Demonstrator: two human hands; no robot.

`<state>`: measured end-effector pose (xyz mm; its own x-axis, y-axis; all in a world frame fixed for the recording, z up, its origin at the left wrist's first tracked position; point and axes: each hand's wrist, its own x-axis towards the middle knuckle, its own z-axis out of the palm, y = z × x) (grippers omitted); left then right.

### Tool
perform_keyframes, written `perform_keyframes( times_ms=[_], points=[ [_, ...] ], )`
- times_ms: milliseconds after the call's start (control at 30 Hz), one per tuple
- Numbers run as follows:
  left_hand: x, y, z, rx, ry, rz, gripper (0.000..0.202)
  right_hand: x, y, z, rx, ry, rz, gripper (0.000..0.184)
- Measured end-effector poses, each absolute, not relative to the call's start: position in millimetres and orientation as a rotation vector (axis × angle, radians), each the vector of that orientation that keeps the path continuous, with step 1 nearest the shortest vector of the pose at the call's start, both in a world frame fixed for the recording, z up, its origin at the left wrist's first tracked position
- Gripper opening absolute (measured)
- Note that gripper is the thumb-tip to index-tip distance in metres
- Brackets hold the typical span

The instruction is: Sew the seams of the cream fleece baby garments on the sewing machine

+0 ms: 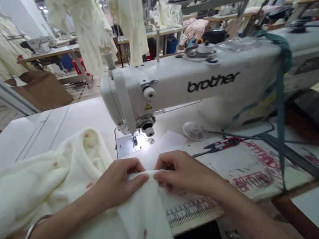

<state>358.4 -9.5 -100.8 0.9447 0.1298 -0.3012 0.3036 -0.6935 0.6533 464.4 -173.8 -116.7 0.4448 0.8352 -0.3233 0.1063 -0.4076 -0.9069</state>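
Cream fleece fabric (143, 214) with small reddish motifs spreads across the lower left of the sewing table and hangs over its front edge. My left hand (123, 180) pinches the fabric's upper edge between thumb and fingers. Close beside it, my right hand (179, 172) grips the same edge, fingers closed. Both hands are just in front of the lit needle area of a white sewing machine (166, 80). The fabric edge lies apart from the presser foot (135, 140). Parts of the fingertips are hidden behind the fabric.
Red-handled thread snips (222, 143), a clear round dish (194, 131) and a white scrap (171, 142) lie right of the needle. A printed ruler (190, 210) runs along the front edge. Cream garments (83, 9) hang behind; a cardboard box (45, 90) stands at left.
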Motion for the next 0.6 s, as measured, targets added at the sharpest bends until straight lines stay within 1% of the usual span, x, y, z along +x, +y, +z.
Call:
perform_keyframes(
  times_ms=[233, 433, 533, 600],
  points=[
    [397.3, 22.7, -101.8, 2.367, 0.605, -0.290, 0.022, 499.5, -114.3, -106.8, -2.035, -0.840, 0.954, 0.010],
    [406.9, 33.6, -106.9, 2.353, 0.602, -0.280, 0.023, 506.6, -99.2, -89.6, -2.099, -0.890, 1.025, 0.028],
    [411.2, 38.9, -107.9, 2.356, 0.584, -0.272, 0.021, 510.5, -96.0, -88.7, -2.104, -0.908, 1.060, 0.032],
    [413.8, 42.5, -108.9, 2.370, 0.577, -0.262, 0.018, 511.7, -94.0, -90.4, -2.103, -0.926, 1.003, 0.030]
  ],
)
